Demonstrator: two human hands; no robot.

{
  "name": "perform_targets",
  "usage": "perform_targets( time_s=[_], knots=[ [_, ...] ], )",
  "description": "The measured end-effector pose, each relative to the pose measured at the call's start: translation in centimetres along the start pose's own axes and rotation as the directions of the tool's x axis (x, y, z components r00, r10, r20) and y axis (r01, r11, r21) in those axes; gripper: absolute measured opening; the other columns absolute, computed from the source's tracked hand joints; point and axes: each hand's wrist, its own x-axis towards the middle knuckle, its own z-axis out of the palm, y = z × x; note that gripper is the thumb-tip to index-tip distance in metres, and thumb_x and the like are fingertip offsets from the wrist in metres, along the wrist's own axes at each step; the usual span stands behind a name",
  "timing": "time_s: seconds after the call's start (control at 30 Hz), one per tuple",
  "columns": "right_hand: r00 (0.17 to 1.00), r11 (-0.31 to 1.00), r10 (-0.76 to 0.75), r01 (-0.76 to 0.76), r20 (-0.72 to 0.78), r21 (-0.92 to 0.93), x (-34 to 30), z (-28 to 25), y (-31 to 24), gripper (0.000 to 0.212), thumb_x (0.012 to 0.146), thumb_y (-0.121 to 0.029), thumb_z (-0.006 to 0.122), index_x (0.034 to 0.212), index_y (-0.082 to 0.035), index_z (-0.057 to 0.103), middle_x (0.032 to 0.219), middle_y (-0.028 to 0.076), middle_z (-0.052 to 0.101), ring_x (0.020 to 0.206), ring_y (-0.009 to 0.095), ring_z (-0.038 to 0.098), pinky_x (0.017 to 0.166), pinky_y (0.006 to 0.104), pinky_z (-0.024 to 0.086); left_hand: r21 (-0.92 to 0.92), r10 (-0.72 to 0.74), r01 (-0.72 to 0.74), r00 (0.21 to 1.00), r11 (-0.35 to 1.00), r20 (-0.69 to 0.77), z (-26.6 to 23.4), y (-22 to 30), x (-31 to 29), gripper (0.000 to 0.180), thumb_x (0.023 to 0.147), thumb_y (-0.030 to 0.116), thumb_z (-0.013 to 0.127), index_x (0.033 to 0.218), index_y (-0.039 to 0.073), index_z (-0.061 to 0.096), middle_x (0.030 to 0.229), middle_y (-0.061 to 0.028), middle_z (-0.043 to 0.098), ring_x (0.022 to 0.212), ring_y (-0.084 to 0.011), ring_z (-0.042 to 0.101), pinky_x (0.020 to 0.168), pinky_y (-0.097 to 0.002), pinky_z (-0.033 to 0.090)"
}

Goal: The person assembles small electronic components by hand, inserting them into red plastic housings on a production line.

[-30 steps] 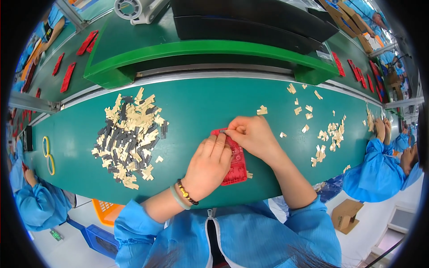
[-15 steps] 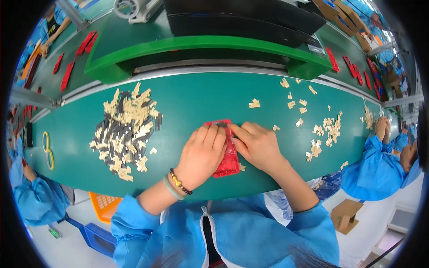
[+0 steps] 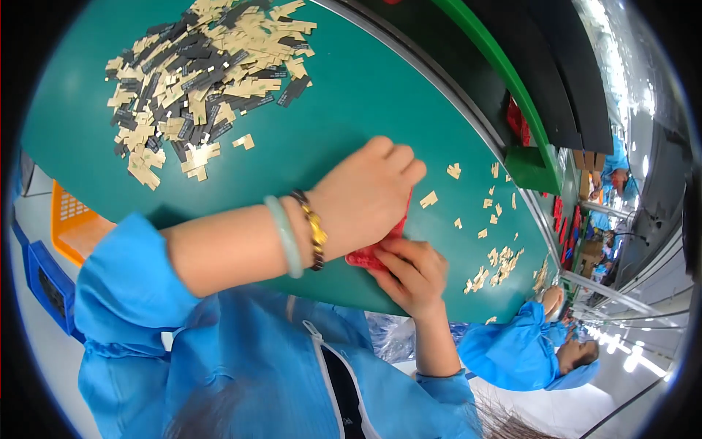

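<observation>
Right hand gripping red part, left hand above.

The red piece looks like plastic, the table smooth with a faint sheen, the left pile papery, the near-left sleeve soft cloth.

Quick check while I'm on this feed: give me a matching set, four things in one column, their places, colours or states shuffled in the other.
Things
1. Pile of flat pieces
2. Basket
3. Right hand
4. Pale green bangle

Places, colours or states
A. Fingers at one end of the red part
B. Mixed cream and black
C. Worn on the left arm
D. Orange, off the table's edge at the picture's left

Pairs: 1-B, 2-D, 3-A, 4-C
</observation>
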Motion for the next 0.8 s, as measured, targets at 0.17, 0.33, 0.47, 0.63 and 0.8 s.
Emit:
perform_targets(
  time_s=[0.17, 0.33, 0.47, 0.63, 0.8],
  knots=[
    [0.993, 0.967, -0.074, 0.047, -0.096, -0.252, 2.6, -3.2, 1.6, 0.03, 0.063, -0.009, 0.08, 0.09, -0.006, 0.068, 0.095, 0.007, 0.067, 0.076, 0.022, 0.066, 0.063, 0.0298, 0.053, 0.041, -0.303, 0.32, 0.926, 0.947, -0.226, -5.7, -4.7, -5.4, 0.068, 0.069, 0.016, 0.075, 0.13, 0.004, 0.048, 0.127, -0.0136, 0.05, 0.119, -0.0314, 0.046, 0.1, -0.0411, 0.039],
    [0.948, 0.843, -0.011, -0.162, -0.318, -0.513, 12.1, -2.4, 14.5, 0.025, 0.084, -0.01, 0.061, 0.108, -0.002, 0.063, 0.11, 0.022, 0.06, 0.092, 0.037, 0.062, 0.078, 0.0408, 0.052, 0.101, -0.429, 0.458, 0.876, 0.883, -0.222, -6.7, -9.8, -11.7, 0.06, 0.071, 0.006, 0.071, 0.128, 0.002, 0.05, 0.128, -0.014, 0.049, 0.119, -0.0344, 0.046, 0.1, -0.0421, 0.039],
    [0.693, 0.324, 0.658, -0.612, -0.293, -0.721, 10.4, -4.6, 26.2, 0.05, 0.08, -0.005, 0.053, 0.129, -0.013, 0.052, 0.115, 0.025, 0.058, 0.102, 0.045, 0.057, 0.089, 0.0489, 0.046, 0.059, -0.427, 0.465, 0.851, 0.884, -0.304, -6.3, -10.6, -11.8, 0.054, 0.07, 0.007, 0.072, 0.121, 0.006, 0.057, 0.119, -0.0123, 0.053, 0.112, -0.0315, 0.049, 0.096, -0.0404, 0.041],
    [0.818, 0.447, 0.519, -0.508, -0.249, -0.736, 8.4, -5.3, 25.9, 0.036, 0.084, -0.007, 0.054, 0.119, -0.013, 0.06, 0.113, 0.02, 0.061, 0.103, 0.038, 0.059, 0.09, 0.0458, 0.046, 0.057, -0.303, 0.348, 0.876, 0.936, -0.375, -7.4, -10.7, -9.3, 0.041, 0.068, 0.009, 0.072, 0.108, 0.007, 0.062, 0.103, -0.0076, 0.054, 0.1, -0.0268, 0.051, 0.087, -0.0377, 0.043],
    [0.981, 0.878, 0.056, -0.138, -0.187, -0.458, 9.1, -4.5, 15.6, 0.03, 0.075, -0.005, 0.063, 0.105, -0.007, 0.064, 0.101, 0.013, 0.062, 0.093, 0.032, 0.06, 0.082, 0.0415, 0.049, 0.181, -0.277, 0.327, 0.926, 0.927, -0.257, -6.3, -12.1, -7.2, 0.03, 0.069, 0.006, 0.07, 0.097, 0.004, 0.061, 0.094, -0.0086, 0.054, 0.089, -0.027, 0.053, 0.078, -0.0386, 0.046]
  ],
)
